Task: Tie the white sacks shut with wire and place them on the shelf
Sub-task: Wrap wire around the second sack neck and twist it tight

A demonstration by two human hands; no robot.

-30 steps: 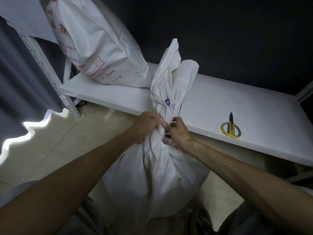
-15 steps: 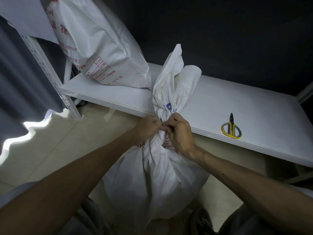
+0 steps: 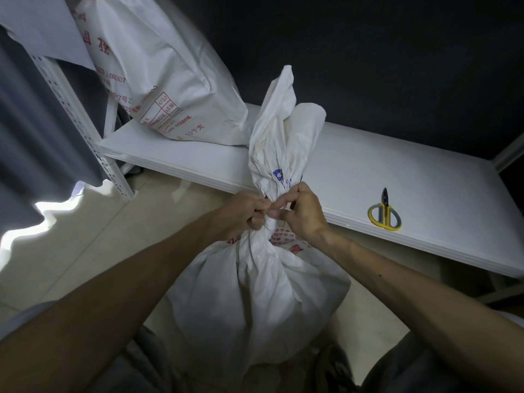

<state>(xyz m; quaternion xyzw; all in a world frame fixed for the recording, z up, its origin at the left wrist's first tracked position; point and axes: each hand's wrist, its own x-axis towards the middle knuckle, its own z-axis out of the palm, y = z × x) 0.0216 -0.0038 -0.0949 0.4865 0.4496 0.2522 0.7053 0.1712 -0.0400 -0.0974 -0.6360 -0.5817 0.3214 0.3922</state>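
One white sack (image 3: 255, 293) bulges below its tightly bunched neck

Left hand (image 3: 249, 211), right hand (image 3: 304, 214) — apparently curled

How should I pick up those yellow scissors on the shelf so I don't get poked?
Take the yellow scissors by their handle loops, reaching in from the front edge of the shelf. They lie flat and closed, with the loops nearest that edge and the dark tip pointing toward the back.
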